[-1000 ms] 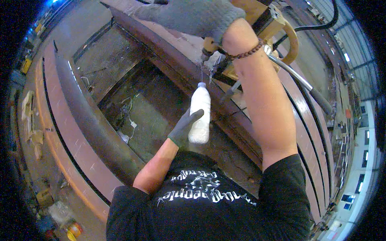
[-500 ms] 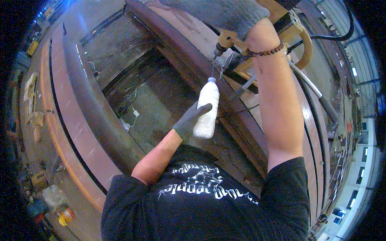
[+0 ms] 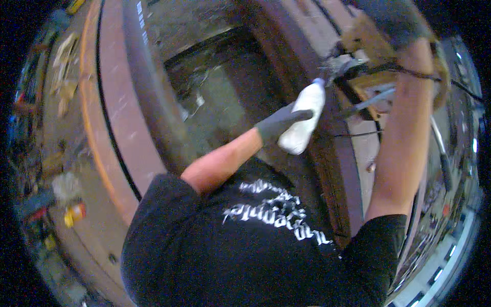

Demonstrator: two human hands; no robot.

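Head view took in a long reddish-brown steel beam (image 3: 286, 56) running from the top down toward the lower right, with a second, paler-topped beam (image 3: 135, 112) curving down the left side. Near the upper right stood a tan machine (image 3: 358, 37), with a dark cable (image 3: 460, 89) trailing off to the right.

The right hand (image 3: 394, 20), in a dark glove, was up at the top of that machine; blur and the picture's edge hid its fingers, so whether it gripped anything could not be told. The left hand (image 3: 281, 124), gloved in grey, was closed around the middle of a white bottle (image 3: 310, 98), thumb across the front. The bottle was held in the air before the long beam, just beside the machine – tilted, neck up and to the right.

It looked like thin plastic, probably light to moderate in weight depending on the fill, and likely to give if squeezed hard. Breakage seemed a small worry; smooth walls, though, could slip if wet. The waist, where the thumb lay, seemed the best hold – firm but not crushing, clear of the narrow neck. Smallest was the bluish cap (image 3: 319, 82), its details too blurred to read.
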